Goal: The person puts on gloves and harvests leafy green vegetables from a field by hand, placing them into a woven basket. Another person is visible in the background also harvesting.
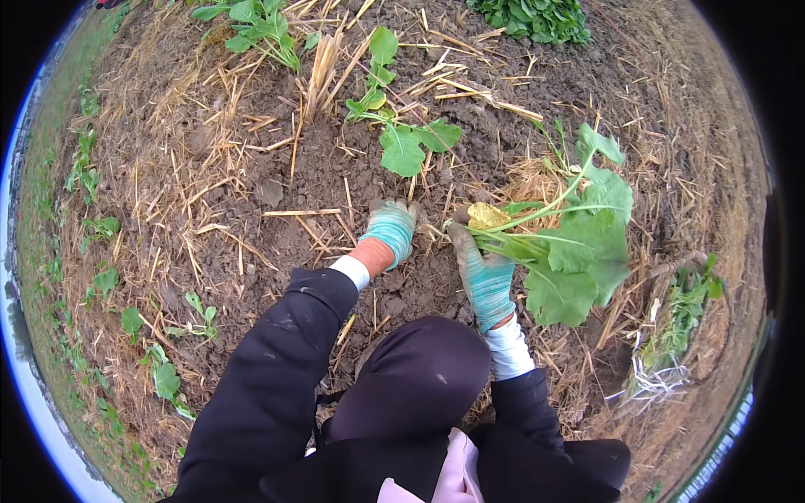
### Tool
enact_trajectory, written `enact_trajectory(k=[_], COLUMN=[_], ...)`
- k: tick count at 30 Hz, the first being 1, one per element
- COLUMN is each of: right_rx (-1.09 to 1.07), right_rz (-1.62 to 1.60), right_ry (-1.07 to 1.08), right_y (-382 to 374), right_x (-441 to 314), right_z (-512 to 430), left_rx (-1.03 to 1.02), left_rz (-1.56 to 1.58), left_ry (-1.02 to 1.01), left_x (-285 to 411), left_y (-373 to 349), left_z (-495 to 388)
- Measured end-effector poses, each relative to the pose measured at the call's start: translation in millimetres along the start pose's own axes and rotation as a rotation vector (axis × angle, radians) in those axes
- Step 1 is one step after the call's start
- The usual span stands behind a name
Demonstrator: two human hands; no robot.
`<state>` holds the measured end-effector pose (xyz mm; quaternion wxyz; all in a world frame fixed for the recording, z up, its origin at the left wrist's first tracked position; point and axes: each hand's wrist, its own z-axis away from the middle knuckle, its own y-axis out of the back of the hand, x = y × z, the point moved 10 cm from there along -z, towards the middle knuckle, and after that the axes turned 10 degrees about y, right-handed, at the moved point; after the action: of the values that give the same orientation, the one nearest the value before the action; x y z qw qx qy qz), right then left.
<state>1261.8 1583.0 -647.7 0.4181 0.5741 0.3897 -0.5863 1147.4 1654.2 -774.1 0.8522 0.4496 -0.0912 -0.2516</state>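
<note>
My right hand point(484, 270), in a teal knit glove with muddy fingers, grips a leafy green seedling point(585, 251) by the base of its stems. Its broad leaves spread to the right, its pale roots point left towards the soil, and one small leaf point(489, 215) is yellow. To the left, my left hand point(391, 229), gloved alike, presses against the brown soil point(402, 289). Its fingertips are muddy and partly hidden, so whether they close on anything is unclear. Just beyond it a young plant point(405, 141) lies low on the ground.
Straw stubble point(321, 75) stands ahead among loose straw. Another leafy plant point(258, 28) is at the upper left, and a dense bunch of greens point(534, 19) at the top. At right lies a basket-like holder point(682, 264) with greens and white strips point(654, 380). Small plants point(166, 377) line the left.
</note>
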Motion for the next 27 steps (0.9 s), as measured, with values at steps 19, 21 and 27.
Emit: enact_trajectory(k=[19, 21, 27], right_rx=[-0.25, -0.257, -0.269], right_rz=[0.41, 0.423, 0.446], right_ry=[-0.162, -0.193, -0.2], right_y=[38.5, 45.9, 47.1], right_x=[46.1, 54.4, 66.9], right_z=[52.8, 60.6, 61.0], left_rx=[-0.132, -0.092, -0.029], left_rz=[0.137, 0.167, 0.259], left_ry=[-0.059, -0.06, -0.02], left_x=[-1.2, -3.7, -8.7], left_y=[-1.0, 4.5, 11.7], left_z=[-28.8, -31.0, -33.4])
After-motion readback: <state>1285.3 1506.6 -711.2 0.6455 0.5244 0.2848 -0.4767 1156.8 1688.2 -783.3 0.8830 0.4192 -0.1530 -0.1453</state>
